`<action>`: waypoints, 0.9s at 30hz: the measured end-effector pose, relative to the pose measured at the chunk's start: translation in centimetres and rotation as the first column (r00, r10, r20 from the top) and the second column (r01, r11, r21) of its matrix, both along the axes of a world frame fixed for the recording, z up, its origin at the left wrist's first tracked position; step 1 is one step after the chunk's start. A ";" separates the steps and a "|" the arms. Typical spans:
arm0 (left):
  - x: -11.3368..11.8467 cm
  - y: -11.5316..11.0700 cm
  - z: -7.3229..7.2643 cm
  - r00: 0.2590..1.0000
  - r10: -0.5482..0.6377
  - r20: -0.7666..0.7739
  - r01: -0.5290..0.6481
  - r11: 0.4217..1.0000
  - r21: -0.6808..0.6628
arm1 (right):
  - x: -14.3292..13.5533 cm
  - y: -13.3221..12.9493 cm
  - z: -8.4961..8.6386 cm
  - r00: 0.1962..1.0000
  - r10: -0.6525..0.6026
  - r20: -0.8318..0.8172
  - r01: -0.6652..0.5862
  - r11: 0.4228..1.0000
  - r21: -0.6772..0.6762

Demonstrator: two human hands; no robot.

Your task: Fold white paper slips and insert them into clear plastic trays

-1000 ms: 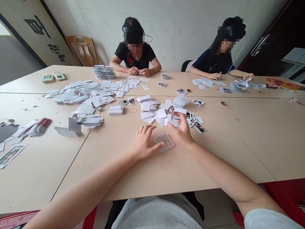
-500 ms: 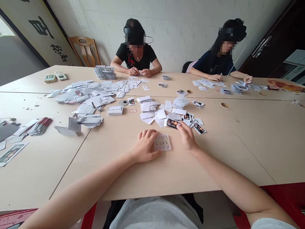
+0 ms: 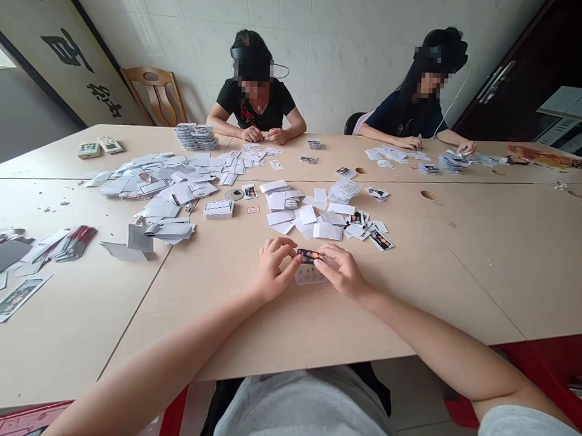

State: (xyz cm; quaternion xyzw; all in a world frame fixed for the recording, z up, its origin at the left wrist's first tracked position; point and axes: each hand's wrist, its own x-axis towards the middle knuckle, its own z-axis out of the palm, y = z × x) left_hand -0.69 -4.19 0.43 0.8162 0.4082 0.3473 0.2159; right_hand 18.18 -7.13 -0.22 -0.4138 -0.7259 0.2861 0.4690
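My left hand (image 3: 278, 268) and my right hand (image 3: 342, 271) pinch the two ends of a small dark printed card (image 3: 309, 256) between them. Just below and partly under the card lies a clear plastic blister pack (image 3: 310, 276) with small pieces in its pockets, too small to name. Beyond my hands spreads a loose pile of folded white cards (image 3: 327, 231), some with dark printed faces. One printed card (image 3: 380, 240) lies at the pile's right edge. Behind the pile sits a stack of clear blister packs (image 3: 344, 190).
A neat stack of white cards (image 3: 219, 209) and a roll of tape (image 3: 234, 195) lie left of the pile. Farther left is a large heap of white cards (image 3: 153, 186). Two people work across the table (image 3: 452, 262). A red stool (image 3: 548, 373) stands at right.
My right hand has brought the printed card left and nearer, over the blister pack. My left hand has left the pack's edge and now grips the card's left end.
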 end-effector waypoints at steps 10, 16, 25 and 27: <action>-0.1 0.2 -0.2 0.998 -0.046 0.048 0.046 0.999 0.011 | 0.6 0.9 -0.4 0.992 -0.125 0.018 0.125 0.992 -0.029; -0.1 0.3 -0.1 0.998 -0.038 0.050 0.040 0.998 -0.039 | 1.0 1.2 -0.7 0.984 -0.176 0.037 0.178 0.983 -0.038; 0.0 -0.1 0.2 0.998 -0.060 0.013 0.061 0.997 -0.051 | 1.1 1.4 -0.7 0.968 -0.225 0.109 0.218 0.973 0.074; 0.1 0.0 0.0 0.999 -0.044 -0.018 0.042 0.997 -0.064 | 1.1 1.5 -0.8 0.967 -0.237 0.093 0.229 0.969 0.089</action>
